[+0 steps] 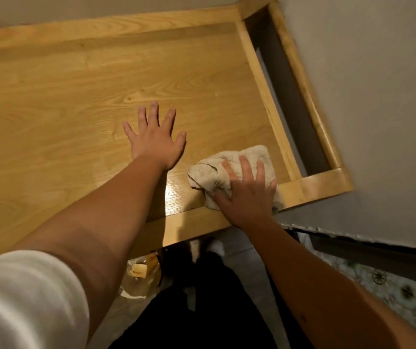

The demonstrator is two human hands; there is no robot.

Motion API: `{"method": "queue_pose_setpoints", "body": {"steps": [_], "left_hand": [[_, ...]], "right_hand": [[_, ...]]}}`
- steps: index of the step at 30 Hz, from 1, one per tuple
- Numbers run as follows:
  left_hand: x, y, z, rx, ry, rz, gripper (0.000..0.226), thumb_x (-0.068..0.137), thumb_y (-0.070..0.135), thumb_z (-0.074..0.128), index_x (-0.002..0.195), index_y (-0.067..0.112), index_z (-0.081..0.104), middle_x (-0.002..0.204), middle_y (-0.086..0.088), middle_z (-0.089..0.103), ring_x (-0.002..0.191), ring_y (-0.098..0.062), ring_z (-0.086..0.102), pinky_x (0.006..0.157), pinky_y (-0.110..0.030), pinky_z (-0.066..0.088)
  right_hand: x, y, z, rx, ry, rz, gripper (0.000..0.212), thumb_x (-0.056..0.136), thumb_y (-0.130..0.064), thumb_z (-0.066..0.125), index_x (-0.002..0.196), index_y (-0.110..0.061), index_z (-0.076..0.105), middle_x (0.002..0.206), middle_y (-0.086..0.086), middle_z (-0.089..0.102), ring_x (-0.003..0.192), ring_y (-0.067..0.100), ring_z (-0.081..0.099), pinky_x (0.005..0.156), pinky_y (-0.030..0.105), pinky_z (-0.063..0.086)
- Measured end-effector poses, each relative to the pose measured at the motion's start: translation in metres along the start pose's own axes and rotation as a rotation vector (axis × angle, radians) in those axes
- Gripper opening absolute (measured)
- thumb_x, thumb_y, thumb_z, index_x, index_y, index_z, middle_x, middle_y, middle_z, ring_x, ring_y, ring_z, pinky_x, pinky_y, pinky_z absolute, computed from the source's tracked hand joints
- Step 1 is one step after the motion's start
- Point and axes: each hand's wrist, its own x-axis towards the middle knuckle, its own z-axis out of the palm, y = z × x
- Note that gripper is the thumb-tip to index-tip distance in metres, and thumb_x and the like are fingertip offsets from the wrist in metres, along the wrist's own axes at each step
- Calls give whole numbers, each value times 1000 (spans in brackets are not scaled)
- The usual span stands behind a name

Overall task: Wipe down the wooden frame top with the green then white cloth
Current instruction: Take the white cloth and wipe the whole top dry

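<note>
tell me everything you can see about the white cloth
The white cloth is an off-white, nubby towel with a thin dark stripe, bunched into a loose wad. It lies on the wooden frame top near its front right corner, beside a glossy patch. The right hand presses on it with spread fingers.

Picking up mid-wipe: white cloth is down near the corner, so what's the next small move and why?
Probably sweep the crumpled white cloth leftward along the near edge of the light wooden frame top. The right hand presses it beside the right rail, the left hand lies flat, and a wet sheen shows left of the cloth.
</note>
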Motion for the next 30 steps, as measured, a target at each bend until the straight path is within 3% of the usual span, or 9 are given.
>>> {"method": "queue_pose_setpoints", "body": {"steps": [3,5,7,10,16,19,24,30], "left_hand": [[12,24,-12,-47,4,-80,65,83,66,30,138,34,40,158,-11,27,148,-38,17,107,-77,7],[32,53,-17,-64,-5,-63,65,82,64,31,134,28,44,153,-12,33,144,-39,23,106,-79,12],[43,74,-12,-22,-49,-26,72,86,68,23,150,37,26,166,-6,16,152,-37,8,106,-78,5],[51,81,1,4,-48,-36,76,87,77,15,155,45,7,169,0,-3,154,-34,-7,109,-75,0],[53,78,-1,8,-53,-52,77,87,79,13,156,46,3,169,2,-8,154,-33,-9,112,-74,2],[51,79,0,25,-75,-54,84,83,87,12,155,46,-1,168,3,-10,154,-32,-12,112,-73,-1],[53,80,-1,17,-54,-75,73,89,74,26,154,44,15,169,2,-6,154,-32,-8,112,-72,2],[53,79,-4,17,-98,-88,75,89,74,22,156,46,2,167,4,-14,154,-32,-12,113,-69,1]], "right_hand": [[4,2,-1,17,21,-18,76,82,-82,32,146,-43,36,158,3,33,143,43,23,102,69,26],[6,6,4,28,53,-31,73,83,-78,37,146,-42,35,157,3,32,144,44,22,103,71,23],[9,11,9,42,84,-35,69,84,-73,41,146,-42,36,157,4,33,144,45,21,105,71,22],[24,27,7,48,111,9,69,86,-68,41,148,-41,33,160,7,30,144,46,23,108,69,22],[103,47,-14,61,57,-15,72,82,-63,54,147,-41,33,160,6,30,145,45,22,109,67,25],[154,44,-25,34,40,-19,73,82,-63,52,148,-43,26,160,4,25,146,43,16,111,65,20],[248,32,-40,12,73,-104,70,85,-66,45,149,-42,29,158,4,27,146,42,16,110,66,23],[349,6,-53,40,128,-124,66,90,-65,35,151,-40,31,160,5,29,147,43,17,113,61,19]]}}
